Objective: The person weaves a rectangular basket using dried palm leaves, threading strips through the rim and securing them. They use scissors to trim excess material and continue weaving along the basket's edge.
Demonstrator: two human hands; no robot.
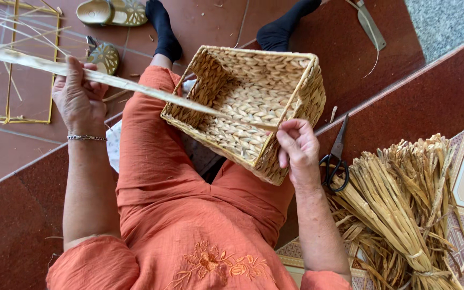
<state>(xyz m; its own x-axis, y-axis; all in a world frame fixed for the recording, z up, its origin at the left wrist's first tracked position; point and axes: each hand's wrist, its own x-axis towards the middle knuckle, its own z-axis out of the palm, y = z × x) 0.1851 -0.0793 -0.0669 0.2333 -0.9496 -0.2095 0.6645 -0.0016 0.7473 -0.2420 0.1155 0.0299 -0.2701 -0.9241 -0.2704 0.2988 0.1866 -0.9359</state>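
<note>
A rectangular woven straw basket [291, 70] rests on my lap, tilted with its opening toward me. My left hand [77, 96] is raised at the left and grips a long pale dried-grass strip [135, 87] that runs diagonally down across the basket. At the basket's near corner, my right hand [298, 146] pinches the strip's other end against the rim. I wear orange clothes and black socks.
A bundle of dried straw [398, 204] lies at my right, with black-handled scissors [335, 158] beside it. A knife [370, 24] lies on the red step above. Sandals [111, 12] and a thin yellow wire frame [9, 64] sit at the upper left.
</note>
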